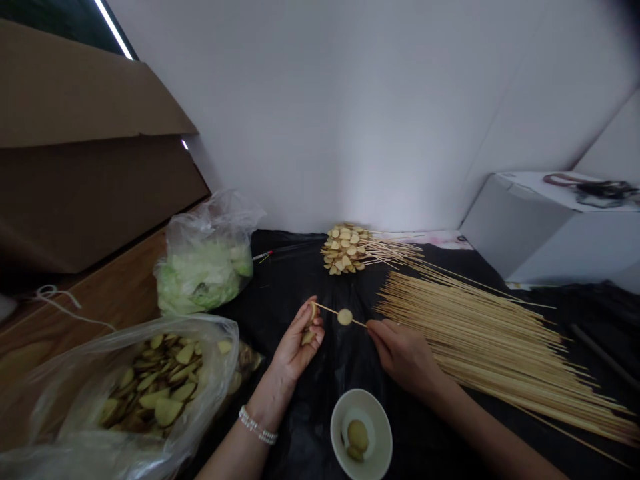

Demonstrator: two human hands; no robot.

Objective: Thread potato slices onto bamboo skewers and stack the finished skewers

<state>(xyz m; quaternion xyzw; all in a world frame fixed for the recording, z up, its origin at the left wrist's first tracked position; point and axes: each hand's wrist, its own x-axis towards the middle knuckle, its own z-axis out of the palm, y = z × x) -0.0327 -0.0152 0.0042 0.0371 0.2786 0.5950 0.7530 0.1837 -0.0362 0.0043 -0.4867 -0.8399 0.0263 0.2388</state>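
Note:
My right hand [400,350] is closed around one end of a thin wooden skewer [328,309]. A single round potato slice [345,317] is threaded partway along the skewer. The skewer's other end meets my left hand [297,340], whose fingers are curled around a few more potato slices [309,335]. Below my hands stands a white bowl [383,433] with some slices in it. Left of my left arm lies an open clear plastic bag [220,327] full of potato slices [167,383].
Loose wooden skewers [490,340] spread across the right. Loaded potato skewers [345,248] are piled near the wall. A tied bag of cut greens [205,267] stands at back left, beside a cardboard box [95,193]. A white box [540,227] stands at back right.

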